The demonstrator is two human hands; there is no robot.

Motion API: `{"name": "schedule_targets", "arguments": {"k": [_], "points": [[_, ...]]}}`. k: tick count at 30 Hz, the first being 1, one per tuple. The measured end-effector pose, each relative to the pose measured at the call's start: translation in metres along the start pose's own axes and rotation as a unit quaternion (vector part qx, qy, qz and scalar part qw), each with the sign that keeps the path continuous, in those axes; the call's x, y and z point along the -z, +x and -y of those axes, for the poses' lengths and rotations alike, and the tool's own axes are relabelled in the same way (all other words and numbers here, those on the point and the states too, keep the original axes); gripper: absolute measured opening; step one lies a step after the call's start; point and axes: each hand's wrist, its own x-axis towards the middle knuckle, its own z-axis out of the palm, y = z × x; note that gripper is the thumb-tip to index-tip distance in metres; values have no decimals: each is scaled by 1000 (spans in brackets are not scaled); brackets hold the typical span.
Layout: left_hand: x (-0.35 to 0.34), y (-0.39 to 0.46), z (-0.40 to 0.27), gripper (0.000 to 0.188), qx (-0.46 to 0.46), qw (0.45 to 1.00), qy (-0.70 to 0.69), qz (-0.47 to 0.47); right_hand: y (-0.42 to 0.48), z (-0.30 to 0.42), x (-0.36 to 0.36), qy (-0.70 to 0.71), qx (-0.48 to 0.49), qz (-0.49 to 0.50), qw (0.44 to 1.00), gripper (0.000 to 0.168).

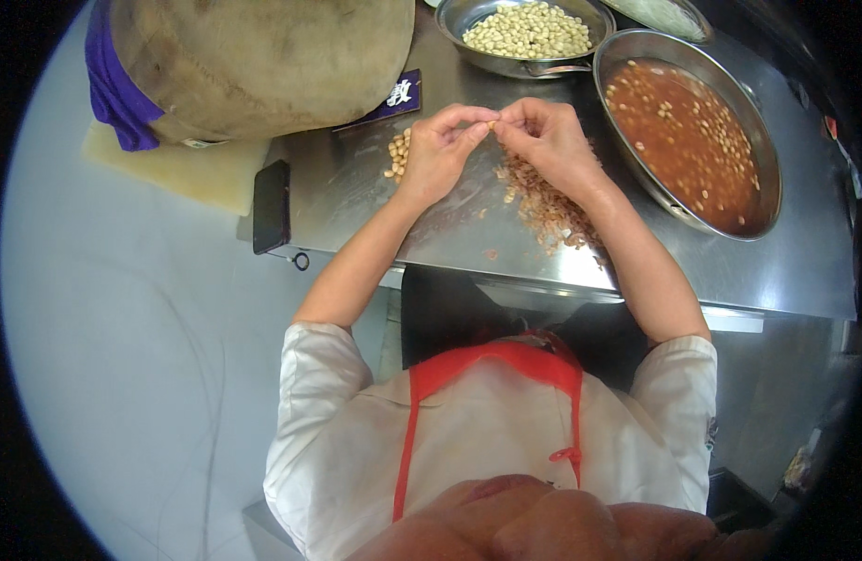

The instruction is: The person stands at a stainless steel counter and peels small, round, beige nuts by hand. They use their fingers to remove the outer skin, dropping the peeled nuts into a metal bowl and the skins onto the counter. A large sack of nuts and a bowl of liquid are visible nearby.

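My left hand [441, 151] and my right hand [548, 144] meet over the steel table, their fingertips pinching one small peanut [492, 125] between them. Beside my left wrist lies a small group of peanuts [398, 154]. Under my right hand and forearm spreads a heap of reddish-brown peanut skins [543, 203]. At the right, an oval steel basin [766, 151] holds peanuts in reddish-brown water. Pale peeled peanuts [529, 31] fill part of a round steel pan [466, 50] beyond my hands.
A large brown-covered object [262, 63] with purple cloth [118, 84] stands at the upper left. A black phone [271, 207] with a ring strap lies at the table's left corner. At the top right is another dish [662, 17] with whitish contents. The steel table's near edge [515, 280] runs before my body.
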Motion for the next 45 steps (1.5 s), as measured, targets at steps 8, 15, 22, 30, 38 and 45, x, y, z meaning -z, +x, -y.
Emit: {"name": "schedule_targets", "arguments": {"k": [8,15,22,30,38,45], "points": [[5,-2,7,16,149,968,-197,36,1,-6,0,-4,15,-4,1000,11],[1,-1,3,17,159,959,-230,46,1,-5,-3,-3,25,-41,999,10],[0,1,-1,14,142,950,-276,42,-1,-5,-5,-33,22,-40,998,10],[7,3,8,7,156,915,-363,80,1,-1,-4,-41,29,-88,995,9],[7,4,9,9,172,908,-373,91,-2,-3,-9,30,33,-31,999,9],[6,4,10,11,169,930,-319,65,-2,-2,-9,-23,59,-56,996,10]]}}
